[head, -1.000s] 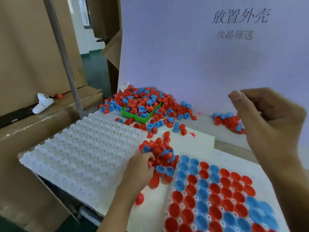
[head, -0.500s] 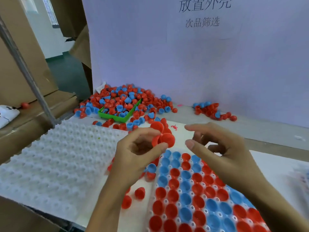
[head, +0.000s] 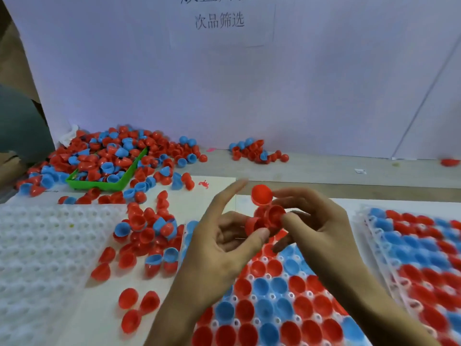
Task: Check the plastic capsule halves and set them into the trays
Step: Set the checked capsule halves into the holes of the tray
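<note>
Nearest, a filled tray (head: 274, 318) of red and blue halves lies at 6 o'clock. Above it, the left hand (head: 219, 248) pinches a cluster of red halves (head: 268, 219) with thumb and curled fingers, forefinger straight. The right hand (head: 321, 223) grips the same cluster. An empty white tray (head: 45, 258) sits at 9 o'clock, a green bin (head: 112, 184) amid loose halves at 11 o'clock.

A white backboard (head: 249, 91) with printed Chinese characters (head: 219, 21) stands behind the bench (head: 324, 171), brown cardboard (head: 12, 61) at far left.
</note>
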